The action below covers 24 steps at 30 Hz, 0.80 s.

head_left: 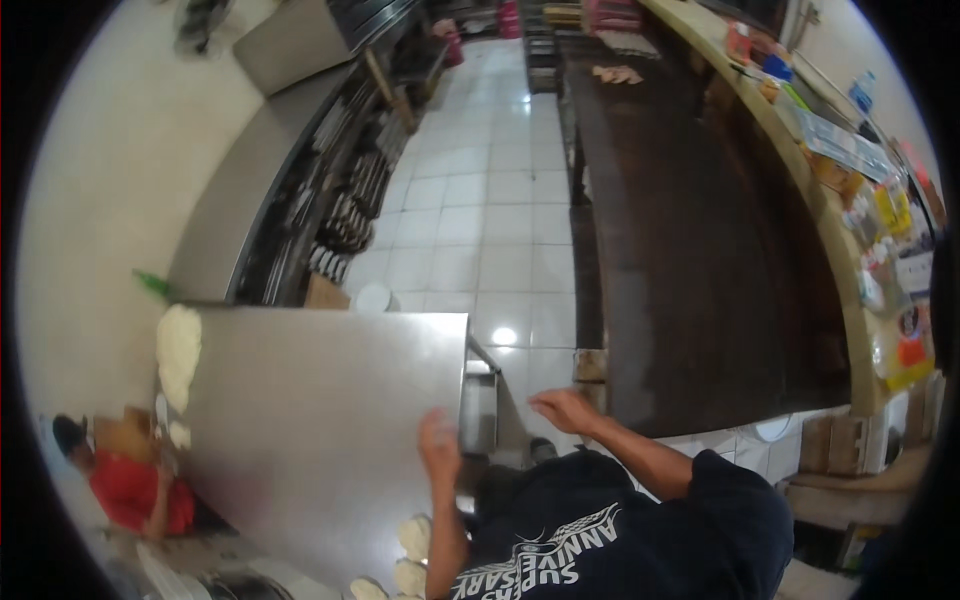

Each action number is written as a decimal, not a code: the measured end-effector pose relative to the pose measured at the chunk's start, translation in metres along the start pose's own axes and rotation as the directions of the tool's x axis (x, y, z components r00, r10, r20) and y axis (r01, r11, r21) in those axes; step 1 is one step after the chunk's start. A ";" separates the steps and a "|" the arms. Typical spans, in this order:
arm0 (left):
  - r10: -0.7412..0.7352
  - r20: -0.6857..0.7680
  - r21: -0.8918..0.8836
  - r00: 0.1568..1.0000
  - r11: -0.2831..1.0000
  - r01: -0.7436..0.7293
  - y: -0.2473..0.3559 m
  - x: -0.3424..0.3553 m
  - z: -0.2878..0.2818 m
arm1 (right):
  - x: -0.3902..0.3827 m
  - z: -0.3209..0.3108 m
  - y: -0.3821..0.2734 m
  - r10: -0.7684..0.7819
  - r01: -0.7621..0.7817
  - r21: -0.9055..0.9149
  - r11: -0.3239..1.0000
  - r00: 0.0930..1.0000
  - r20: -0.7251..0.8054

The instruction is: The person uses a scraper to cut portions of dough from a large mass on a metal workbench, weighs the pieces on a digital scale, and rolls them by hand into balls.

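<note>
My left hand point(440, 442) is raised over the right edge of a steel table point(320, 400); its fingers are smeared, and I see nothing in it. Off to the right, my right hand point(566, 409) hovers above the floor between the two tables. Its fingers are curled together, with no thing showing in them. Beside my left forearm, pale dough pieces point(414, 540) lie at the near edge of the steel table. A large slab of dough point(180, 355) rests along that table's far left side, with smaller lumps point(179, 434) nearer me.
A long dark table point(700, 270) runs along the right, beside a ledge point(835, 260) crowded with packages and bottles. Stacked trays point(350, 205) fill shelves beyond the steel table. White tiles point(500, 200) form the aisle. At the left is a person in a red shirt point(140, 493).
</note>
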<state>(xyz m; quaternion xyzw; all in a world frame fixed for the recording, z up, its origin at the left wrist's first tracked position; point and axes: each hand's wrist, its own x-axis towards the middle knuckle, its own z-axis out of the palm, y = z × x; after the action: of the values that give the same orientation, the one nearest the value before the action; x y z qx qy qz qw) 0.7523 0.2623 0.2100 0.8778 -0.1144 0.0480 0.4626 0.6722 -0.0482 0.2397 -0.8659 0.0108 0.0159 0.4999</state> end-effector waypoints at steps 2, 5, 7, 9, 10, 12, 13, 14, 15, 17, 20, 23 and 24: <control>0.239 0.268 -0.029 0.933 0.970 -0.240 0.085 0.017 0.051 | -0.008 -0.012 0.006 0.072 -0.071 0.013 0.997 0.994 -0.080; 0.359 0.553 -0.307 0.752 0.927 -0.217 0.114 0.016 0.113 | -0.029 -0.033 0.019 0.254 -0.250 0.045 0.967 0.962 -0.105; 0.380 0.663 -0.392 0.645 0.910 -0.132 0.139 0.020 0.128 | -0.046 -0.053 0.025 0.329 -0.335 -0.006 0.942 0.929 -0.171; 0.320 0.762 -0.363 0.564 0.931 -0.038 0.144 0.038 0.138 | -0.067 -0.075 0.019 0.433 -0.419 0.107 0.902 0.869 -0.239; 0.338 0.768 -0.363 0.544 0.930 -0.066 0.132 0.046 0.149 | -0.075 -0.077 0.025 0.466 -0.453 0.118 0.884 0.829 -0.309; 0.255 0.800 -0.307 0.544 0.952 0.006 0.102 0.061 0.177 | -0.086 -0.090 0.033 0.503 -0.497 0.131 0.858 0.760 -0.412; 0.263 0.799 -0.316 0.540 0.949 0.006 0.103 0.074 0.183 | -0.090 -0.096 0.035 0.519 -0.518 0.142 0.844 0.719 -0.462; 0.270 0.799 -0.325 0.538 0.946 0.007 0.103 0.090 0.189 | -0.090 -0.094 0.049 0.548 -0.479 0.275 0.834 0.657 -0.518; 0.276 0.798 -0.333 0.535 0.943 0.010 0.102 0.105 0.193 | -0.084 -0.095 0.053 0.540 -0.470 0.278 0.838 0.641 -0.546; 0.236 0.851 -0.251 0.468 0.968 -0.032 0.084 0.137 0.205 | -0.060 -0.102 0.055 0.513 -0.451 0.267 0.852 0.617 -0.597; 0.236 0.858 -0.262 0.456 0.965 -0.007 0.056 0.183 0.230 | 0.001 -0.104 0.059 0.459 -0.450 0.176 0.875 0.660 -0.594; 0.185 0.881 -0.235 0.436 0.970 0.063 0.064 0.229 0.235 | 0.077 -0.127 0.018 0.408 -0.384 0.157 0.910 0.760 -0.506; 0.223 0.873 -0.278 0.433 0.958 0.069 0.077 0.242 0.240 | 0.098 -0.122 0.037 0.353 -0.332 0.133 0.934 0.798 -0.488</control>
<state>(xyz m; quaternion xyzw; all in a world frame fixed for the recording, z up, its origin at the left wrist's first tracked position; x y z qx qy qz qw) 0.9631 -0.0154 0.1814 0.6899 -0.3879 -0.4198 0.4442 0.7713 -0.1724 0.2652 -0.8129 0.2977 -0.1209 0.4857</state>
